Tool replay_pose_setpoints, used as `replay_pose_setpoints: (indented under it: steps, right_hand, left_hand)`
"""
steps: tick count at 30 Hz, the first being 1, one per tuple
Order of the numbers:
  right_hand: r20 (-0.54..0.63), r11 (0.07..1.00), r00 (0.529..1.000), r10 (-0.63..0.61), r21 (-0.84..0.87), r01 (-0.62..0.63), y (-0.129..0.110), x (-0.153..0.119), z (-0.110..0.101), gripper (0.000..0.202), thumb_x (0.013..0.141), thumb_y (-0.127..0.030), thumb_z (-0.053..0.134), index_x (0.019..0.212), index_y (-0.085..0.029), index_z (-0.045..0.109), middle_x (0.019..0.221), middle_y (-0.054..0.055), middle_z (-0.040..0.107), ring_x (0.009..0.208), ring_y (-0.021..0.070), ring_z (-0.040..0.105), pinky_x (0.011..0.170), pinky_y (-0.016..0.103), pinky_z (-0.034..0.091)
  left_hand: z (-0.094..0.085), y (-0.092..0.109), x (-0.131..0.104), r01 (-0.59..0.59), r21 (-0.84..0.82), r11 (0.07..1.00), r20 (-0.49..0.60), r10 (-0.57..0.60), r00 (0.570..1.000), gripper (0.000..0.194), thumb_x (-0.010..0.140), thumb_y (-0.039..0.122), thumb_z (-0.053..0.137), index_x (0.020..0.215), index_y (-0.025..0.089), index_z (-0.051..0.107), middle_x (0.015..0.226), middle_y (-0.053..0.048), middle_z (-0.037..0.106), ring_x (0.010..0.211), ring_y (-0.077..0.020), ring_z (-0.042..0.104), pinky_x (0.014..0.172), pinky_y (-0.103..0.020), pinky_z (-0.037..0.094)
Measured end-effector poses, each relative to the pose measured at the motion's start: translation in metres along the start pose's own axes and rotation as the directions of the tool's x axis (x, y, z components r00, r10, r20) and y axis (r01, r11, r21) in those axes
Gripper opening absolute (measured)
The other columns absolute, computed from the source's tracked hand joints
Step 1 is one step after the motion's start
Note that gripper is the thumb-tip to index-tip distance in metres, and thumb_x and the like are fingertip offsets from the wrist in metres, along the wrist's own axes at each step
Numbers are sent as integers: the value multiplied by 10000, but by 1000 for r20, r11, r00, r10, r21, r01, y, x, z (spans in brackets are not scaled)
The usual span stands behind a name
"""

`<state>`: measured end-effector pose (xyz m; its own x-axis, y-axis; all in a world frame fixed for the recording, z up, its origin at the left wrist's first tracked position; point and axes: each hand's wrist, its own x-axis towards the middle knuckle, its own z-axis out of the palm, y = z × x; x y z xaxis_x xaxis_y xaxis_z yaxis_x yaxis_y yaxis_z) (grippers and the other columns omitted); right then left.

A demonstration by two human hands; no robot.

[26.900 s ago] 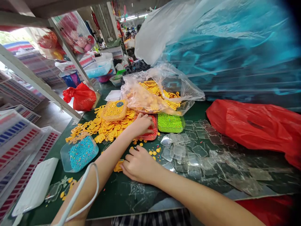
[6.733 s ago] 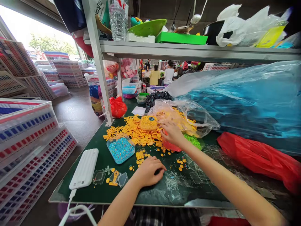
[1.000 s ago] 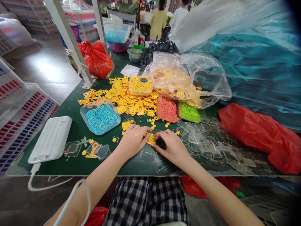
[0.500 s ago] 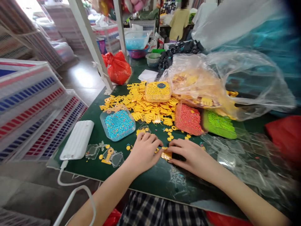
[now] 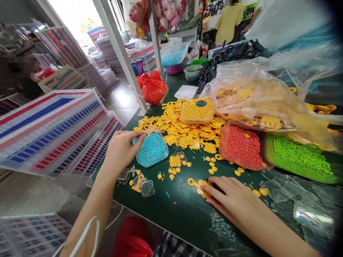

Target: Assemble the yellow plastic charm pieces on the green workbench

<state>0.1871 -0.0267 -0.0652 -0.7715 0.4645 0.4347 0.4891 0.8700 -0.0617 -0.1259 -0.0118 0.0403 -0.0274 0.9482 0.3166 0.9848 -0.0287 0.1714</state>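
Observation:
My left hand [image 5: 119,150] is over the left rim of a clear tub [image 5: 152,165] of small blue pieces [image 5: 152,147]. Its thumb and fingers come together in a pinch, and whatever is between them is hidden. On the green tabletop, my right hand [image 5: 227,194] grips a flat yellow plastic piece [image 5: 200,186] with a ring at one end; the fingers cover part of it. Small yellow discs [image 5: 213,165] lie just beyond it. Left of centre are another yellow ringed piece [image 5: 138,184] and a clear plastic plate [image 5: 148,188].
Yellow pieces [image 5: 184,134] are heaped behind, with a tub of yellow beads [image 5: 198,111] on them. Tubs of red [image 5: 242,146] and green [image 5: 301,157] pieces stand right, near clear plates [image 5: 284,192] and a plastic bag [image 5: 246,100]. A post [image 5: 120,53] rises at the table's left edge.
My left hand has left the yellow piece and moved left to the blue tub. My right hand stays on the piece, its ring now showing. The view has swung left.

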Motion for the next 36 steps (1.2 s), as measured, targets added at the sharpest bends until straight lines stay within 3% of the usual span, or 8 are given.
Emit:
replay_pose_setpoints:
  steps: [2,6,17,23,26,29,33,36]
  right_hand:
    - [-6,1000,1000,-5,-13,5,-1,0,0,288,981,-214,333,924,-210,615,890,76,670,706,199,586,623,326,440]
    - [-37,1000,999,-17,-9,16,-2,0,2,246,963,-187,370,939,-217,614,897,69,666,717,197,577,637,322,424]
    - [-113,990,987,111,98,-101,-14,-6,20,150,896,-171,498,967,-250,604,945,33,641,839,202,551,767,343,362]
    - [-60,992,995,84,99,-78,-12,-3,4,114,875,-217,564,972,-234,622,930,31,645,830,199,556,741,334,363]
    - [-31,993,997,71,94,-67,-10,-2,-3,117,881,-224,569,979,-225,634,920,29,648,843,197,564,739,332,366]
    - [-41,992,995,93,86,-90,-7,-1,-7,131,901,-237,541,974,-224,649,919,36,651,838,192,564,729,331,362]
    - [-42,986,987,157,64,-154,-6,-2,-11,172,916,-301,536,987,-214,667,903,51,656,829,198,557,713,333,355]
    - [-34,975,975,221,48,-219,-6,-3,-14,241,890,-394,590,984,-192,680,908,66,662,843,216,553,723,340,358]
  left_hand:
    - [6,-13,11,-125,71,990,173,112,979,280,922,399,498,979,236,718,1009,-33,751,946,-247,665,927,-447,427]
    - [24,-29,25,-321,109,941,420,249,873,291,887,425,550,1028,219,699,1146,-61,696,1120,-278,586,955,-440,399]
    - [37,-20,32,-191,117,975,608,82,790,335,831,442,635,1083,222,644,1163,-72,639,1211,-316,479,1023,-498,256]
    - [41,-22,32,-161,68,985,643,80,762,311,873,488,549,937,215,684,956,-39,718,971,-263,603,1003,-485,242]
    - [43,-23,33,-183,62,981,636,102,765,343,897,497,512,858,217,706,882,-28,744,836,-224,627,1004,-498,227]
    - [43,-27,34,-222,52,974,571,153,807,381,908,514,492,798,230,721,854,-22,762,784,-208,634,1010,-513,215]
    - [34,-23,28,-234,17,972,335,215,917,363,913,504,507,797,251,740,883,-27,769,797,-212,645,979,-491,271]
    - [26,0,15,-259,-46,965,130,263,956,342,919,493,526,811,253,744,864,-22,764,781,-205,639,920,-445,337]
